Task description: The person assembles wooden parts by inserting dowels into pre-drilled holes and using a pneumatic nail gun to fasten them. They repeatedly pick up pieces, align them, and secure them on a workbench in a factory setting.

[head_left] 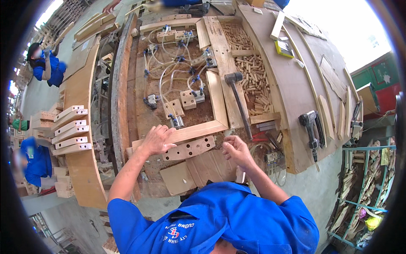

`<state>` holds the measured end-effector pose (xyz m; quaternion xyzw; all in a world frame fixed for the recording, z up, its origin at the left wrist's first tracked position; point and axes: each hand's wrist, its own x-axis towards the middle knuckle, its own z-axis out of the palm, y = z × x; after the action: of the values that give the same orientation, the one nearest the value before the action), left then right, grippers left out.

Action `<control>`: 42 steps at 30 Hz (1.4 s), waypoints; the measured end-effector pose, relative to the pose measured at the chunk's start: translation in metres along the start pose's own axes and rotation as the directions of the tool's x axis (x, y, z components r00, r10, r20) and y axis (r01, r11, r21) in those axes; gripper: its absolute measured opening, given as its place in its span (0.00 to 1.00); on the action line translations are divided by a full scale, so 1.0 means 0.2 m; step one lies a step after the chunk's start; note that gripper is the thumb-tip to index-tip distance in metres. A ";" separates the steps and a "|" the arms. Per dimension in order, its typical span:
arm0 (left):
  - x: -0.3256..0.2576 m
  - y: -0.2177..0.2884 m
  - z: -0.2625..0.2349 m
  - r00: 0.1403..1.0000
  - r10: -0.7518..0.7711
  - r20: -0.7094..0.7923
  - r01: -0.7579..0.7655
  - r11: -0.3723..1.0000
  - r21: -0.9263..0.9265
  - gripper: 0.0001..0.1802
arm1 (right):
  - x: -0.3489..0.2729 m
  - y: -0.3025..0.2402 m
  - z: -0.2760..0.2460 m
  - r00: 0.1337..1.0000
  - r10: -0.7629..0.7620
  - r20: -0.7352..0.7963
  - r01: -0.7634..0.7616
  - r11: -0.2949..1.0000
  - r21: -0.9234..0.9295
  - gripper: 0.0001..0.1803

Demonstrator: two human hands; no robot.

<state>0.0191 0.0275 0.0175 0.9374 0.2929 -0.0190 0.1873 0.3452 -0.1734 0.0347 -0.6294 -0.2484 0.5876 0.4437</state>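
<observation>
Wooden frame (198,130) at centre of picture. Left hand (158,139) rests on its lower side, fingers extended. Right hand (237,151), lower centre, loosely curled; cannot tell whether holding anything. Hammer (240,106) right of centre.

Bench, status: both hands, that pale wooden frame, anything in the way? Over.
Left hand on pale wooden frame. Right hand curled, grip unclear. Frame's near right corner appears closed. Possible snag: dark long-handled hammer near right hand.

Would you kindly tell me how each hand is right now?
Left hand: open, resting on the wooden frame.
Right hand: loosely closed; whether it holds something small cannot be told.
</observation>
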 end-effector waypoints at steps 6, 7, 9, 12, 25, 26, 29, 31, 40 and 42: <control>-0.07 -0.02 0.02 0.997 -0.076 -0.027 0.076 0.997 -0.015 0.37 | 0.27 -0.23 -0.16 0.830 -0.509 -0.227 0.141 0.586 -0.798 0.29; -0.16 -0.08 0.01 0.996 -0.084 -0.016 0.084 0.996 0.009 0.37 | 0.34 -0.27 -0.18 0.803 -0.553 -0.224 0.121 0.518 -0.846 0.33; -0.23 -0.12 -0.01 0.990 -0.126 0.069 0.123 0.991 0.049 0.36 | 0.47 -0.31 -0.22 0.737 -0.643 -0.208 0.061 0.369 -0.927 0.41; -0.30 -0.11 -0.05 0.953 -0.217 0.212 0.197 0.974 0.113 0.35 | 0.65 -0.37 -0.15 0.828 -0.475 -0.297 -0.092 0.407 -0.909 0.54; -0.27 -0.11 0.01 0.982 -0.072 0.174 0.057 0.994 0.089 0.31 | 0.83 -0.29 0.03 0.879 -0.328 -0.346 -0.275 0.243 -0.930 0.81; -0.26 -0.12 0.00 0.981 -0.072 0.181 0.055 0.994 0.094 0.31 | 0.84 -0.28 0.04 0.874 -0.342 -0.344 -0.275 0.236 -0.932 0.81; -0.19 -0.15 -0.07 0.964 -0.147 0.220 0.133 0.988 0.079 0.28 | 0.84 -0.31 0.04 0.877 -0.293 -0.381 -0.326 0.219 -0.919 0.83; -0.08 -0.22 -0.14 0.970 -0.239 0.034 0.239 0.971 0.022 0.24 | 0.85 -0.31 0.04 0.882 -0.263 -0.390 -0.339 0.219 -0.915 0.84; 0.33 -0.58 -0.09 0.770 -0.402 -0.494 0.387 0.912 -0.138 0.06 | 0.85 -0.31 0.06 0.883 -0.295 -0.366 -0.305 0.234 -0.923 0.82; 0.37 -0.60 -0.10 0.772 -0.401 -0.493 0.369 0.915 -0.165 0.06 | 0.85 -0.32 0.04 0.884 -0.297 -0.360 -0.287 0.263 -0.921 0.82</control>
<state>0.0115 0.1654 -0.0160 0.8217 0.5181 0.2041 0.1211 0.3829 0.0006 0.0009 -0.8865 -0.4403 0.1415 0.0157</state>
